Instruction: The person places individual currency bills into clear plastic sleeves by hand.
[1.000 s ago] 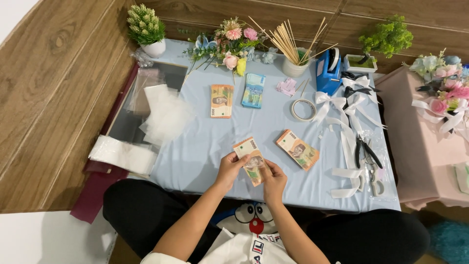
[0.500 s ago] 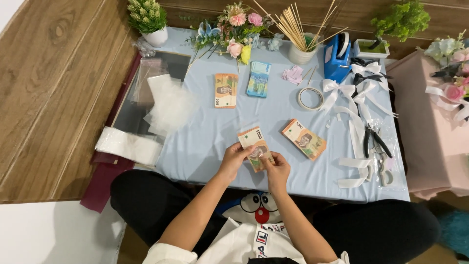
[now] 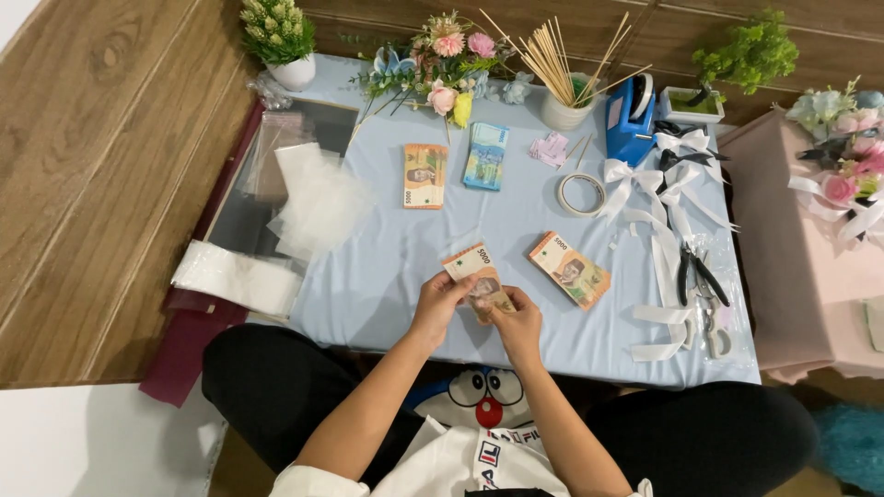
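Little change from a second ago: same grip, same spot over near table edge [image 3: 368,304]. Left hand [image 3: 440,299] and right hand [image 3: 516,317] both pinching a brownish banknote [image 3: 477,276], fingers pressed on it; upper half flat, lower end bent under right fingers. Second stack [image 3: 569,269] just right, apart.

This looks like a home craft corner set up for making gift bouquets. A low table [image 3: 387,276] draped in pale blue cloth stands on a wooden floor [image 3: 101,156], with the person seated on the floor at it. On it lie wooden skewers in a cup [image 3: 562,64], artificial flowers [image 3: 442,55], white ribbon bows [image 3: 672,175], a blue tape dispenser [image 3: 631,120], pliers [image 3: 700,276], clear wrapping sheets [image 3: 318,198] and stacks of banknotes [image 3: 569,269].
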